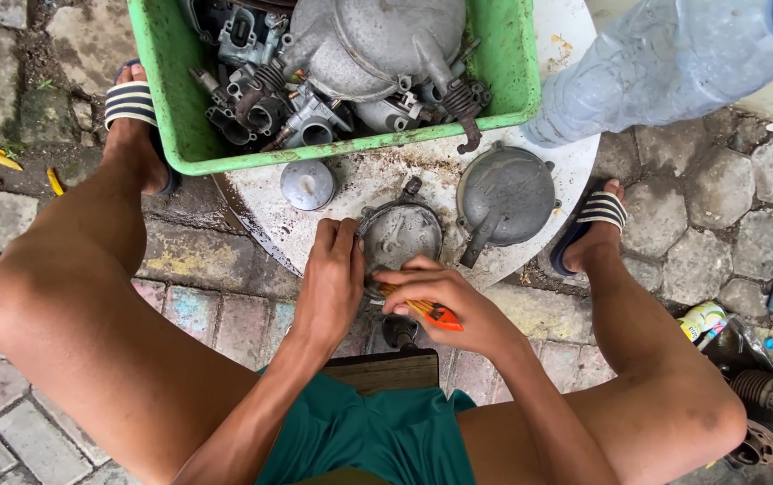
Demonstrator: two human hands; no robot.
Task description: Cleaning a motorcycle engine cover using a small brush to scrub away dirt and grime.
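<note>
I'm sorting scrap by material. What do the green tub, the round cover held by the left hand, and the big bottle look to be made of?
Green tub: looks like moulded plastic, matte and grime-stained, with a rolled rim.
Round cover under the left hand: probably cast metal, dull grey and oily, with bolt lugs.
Big bottle: clear ribbed plastic with a blue cap.

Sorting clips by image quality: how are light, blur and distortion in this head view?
Head view: soft, even daylight with faint shadows; plastic bottle at top right looms large and slightly soft; wide-angle bending at the edges; both hands, left hand and right hand, sharp.
</note>
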